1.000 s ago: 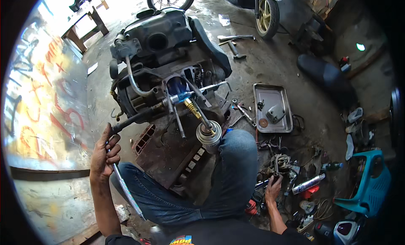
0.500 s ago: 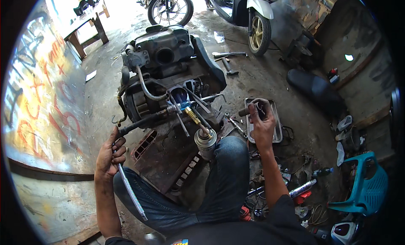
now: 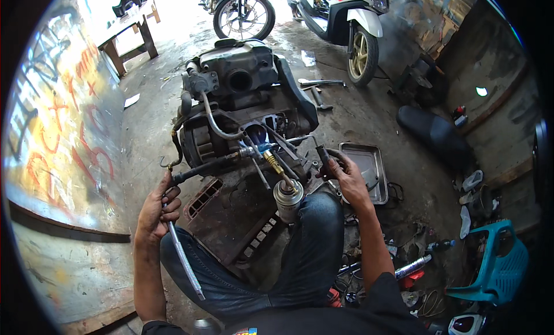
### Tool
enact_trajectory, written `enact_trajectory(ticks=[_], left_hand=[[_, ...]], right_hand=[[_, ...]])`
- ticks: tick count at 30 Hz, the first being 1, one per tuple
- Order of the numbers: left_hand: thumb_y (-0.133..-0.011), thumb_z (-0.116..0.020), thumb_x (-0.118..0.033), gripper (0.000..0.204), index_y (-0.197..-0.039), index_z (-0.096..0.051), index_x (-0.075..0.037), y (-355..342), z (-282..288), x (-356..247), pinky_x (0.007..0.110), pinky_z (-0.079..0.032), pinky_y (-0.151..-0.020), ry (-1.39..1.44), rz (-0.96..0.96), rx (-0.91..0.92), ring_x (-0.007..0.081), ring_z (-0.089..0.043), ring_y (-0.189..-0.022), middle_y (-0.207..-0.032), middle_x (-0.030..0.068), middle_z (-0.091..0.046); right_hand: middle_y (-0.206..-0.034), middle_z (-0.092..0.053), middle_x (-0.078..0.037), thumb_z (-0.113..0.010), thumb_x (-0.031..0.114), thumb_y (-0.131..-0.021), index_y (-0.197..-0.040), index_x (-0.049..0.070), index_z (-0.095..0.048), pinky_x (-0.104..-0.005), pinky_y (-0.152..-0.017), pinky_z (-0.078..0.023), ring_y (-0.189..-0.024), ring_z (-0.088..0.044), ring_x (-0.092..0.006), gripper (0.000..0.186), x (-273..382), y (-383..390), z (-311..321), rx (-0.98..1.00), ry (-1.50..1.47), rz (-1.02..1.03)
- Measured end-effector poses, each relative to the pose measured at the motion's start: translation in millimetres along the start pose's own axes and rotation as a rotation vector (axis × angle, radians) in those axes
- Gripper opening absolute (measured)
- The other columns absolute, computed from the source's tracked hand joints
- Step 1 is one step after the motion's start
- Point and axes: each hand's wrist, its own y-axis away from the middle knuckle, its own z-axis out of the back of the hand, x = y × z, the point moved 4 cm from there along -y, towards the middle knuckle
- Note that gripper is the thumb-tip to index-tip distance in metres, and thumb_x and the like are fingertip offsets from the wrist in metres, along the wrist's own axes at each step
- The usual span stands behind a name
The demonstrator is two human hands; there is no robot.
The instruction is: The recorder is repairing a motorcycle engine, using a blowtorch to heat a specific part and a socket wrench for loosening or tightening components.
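In the head view, we have open floor between the engine at centre and the black seat on the right; the tray edges close beside our right hand. Stained concrete runs far into daylight past a painted wall at left. Our left hand has its grip wrapped around a black rod and a textured silvery shaft; the right's curls about a dark, rounded cylinder by a bent bar's end.
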Motion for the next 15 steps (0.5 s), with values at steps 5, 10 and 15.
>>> enact_trajectory(ticks=[5,10,15], left_hand=[[-0.1,-0.052,-0.036,0.026,-0.083,-0.044,-0.019,-3.9,4.4,2.3,0.016,-0.014,-0.031,0.022,0.008,0.028,0.0002,-0.021,-0.041,-0.06,-0.009,-0.029],[-0.101,-0.052,-0.035,0.026,-0.083,-0.044,-0.019,-0.3,0.5,1.2,0.015,-0.015,-0.031,-0.004,-0.025,0.012,0.0001,-0.022,-0.042,-0.06,-0.0089,-0.029],[-0.101,-0.051,-0.036,0.029,-0.081,-0.042,-0.018,-0.8,-0.5,0.6,0.015,-0.015,-0.031,-0.001,-0.004,0.025,-0.0001,-0.021,-0.042,-0.062,-0.0085,-0.029]], right_hand=[[-0.102,-0.065,-0.008,-0.053,0.025,-0.101,-0.126,-0.002,-0.053,-0.0273,-0.078,-0.051,-0.091,-0.062,-0.0121,0.037,7.8,-10.3,-13.7,-0.025,-0.015,0.002],[-0.09,-0.061,-0.005,-0.052,0.034,-0.101,-0.115,0.0,-0.052,-0.0266,-0.07,-0.048,-0.076,-0.056,-0.0091,0.037,20.9,-36.8,-24.3,0.0,0.054,-0.057],[-0.074,-0.051,0.0,-0.049,0.048,-0.099,-0.101,0.0,-0.057,-0.0269,-0.058,-0.04,-0.066,-0.048,-0.0067,0.048,25.0,-58.3,-29.2,0.042,0.095,-0.157]])
